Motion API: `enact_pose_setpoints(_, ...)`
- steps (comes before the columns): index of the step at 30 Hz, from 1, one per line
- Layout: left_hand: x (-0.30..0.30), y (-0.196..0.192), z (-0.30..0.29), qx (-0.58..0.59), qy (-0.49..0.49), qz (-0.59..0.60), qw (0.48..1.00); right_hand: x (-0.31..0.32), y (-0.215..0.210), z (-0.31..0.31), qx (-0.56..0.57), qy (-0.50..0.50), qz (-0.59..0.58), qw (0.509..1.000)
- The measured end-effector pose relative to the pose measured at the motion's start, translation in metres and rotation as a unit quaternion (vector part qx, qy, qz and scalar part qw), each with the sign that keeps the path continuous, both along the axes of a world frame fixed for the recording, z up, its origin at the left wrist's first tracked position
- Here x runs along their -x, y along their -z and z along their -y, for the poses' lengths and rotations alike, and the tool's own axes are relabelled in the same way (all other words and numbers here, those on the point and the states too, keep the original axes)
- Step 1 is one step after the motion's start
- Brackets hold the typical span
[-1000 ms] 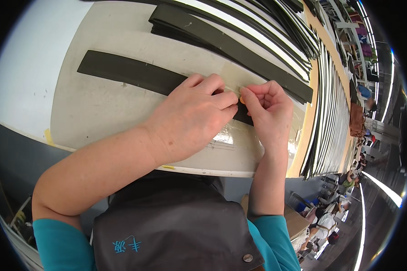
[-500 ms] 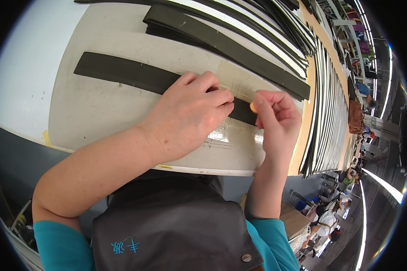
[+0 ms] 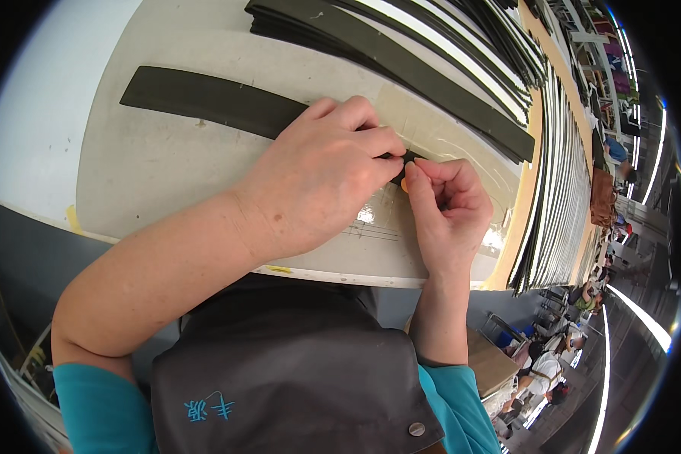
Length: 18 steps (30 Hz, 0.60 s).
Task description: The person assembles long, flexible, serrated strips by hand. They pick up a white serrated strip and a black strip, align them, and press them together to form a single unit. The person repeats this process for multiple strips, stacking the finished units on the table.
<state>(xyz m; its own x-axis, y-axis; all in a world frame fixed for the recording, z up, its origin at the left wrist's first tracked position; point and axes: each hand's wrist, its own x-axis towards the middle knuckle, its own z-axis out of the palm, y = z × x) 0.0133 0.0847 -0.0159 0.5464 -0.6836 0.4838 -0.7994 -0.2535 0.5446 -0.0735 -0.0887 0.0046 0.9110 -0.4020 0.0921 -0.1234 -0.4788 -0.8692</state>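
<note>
A long dark strip (image 3: 212,98), flat and leather-like, lies slantwise across the work mat. My left hand (image 3: 329,178) rests over its right part with bent fingers, the fingertips closed on the strip and the thumb hidden. Close beside those fingertips, my right hand (image 3: 452,208) pinches the strip's right end between thumb and forefinger. A small orange piece (image 3: 405,185) shows at the right thumb; its kind cannot be made out. Only a short dark bit of the strip is visible between the two hands, and whether it is folded there is hidden.
Behind the hands lies a stack of similar dark strips (image 3: 401,72). More strips with pale edges (image 3: 560,181) stand in a dense row on a wooden board at the right. Clear film (image 3: 469,170) covers part of the mat. Other people (image 3: 545,374) are far off at right.
My right hand has moved left, close against my left fingertips. Less of the strip shows between the hands than before. The whole view has shifted slightly.
</note>
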Motion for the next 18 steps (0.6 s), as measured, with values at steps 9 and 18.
enact_pose_setpoints(9, 0.0, 0.0, -0.003, -0.004, -0.004, 0.002, 1.0, 0.001, 0.001, -0.004, 0.01, -0.001, 0.019, 1.0)
enact_pose_setpoints(18, 0.0, -0.005, -0.003, -0.01, 0.004, -0.014, 1.0, 0.069, -0.033, 0.063, -0.046, 0.012, -0.139, 0.989)
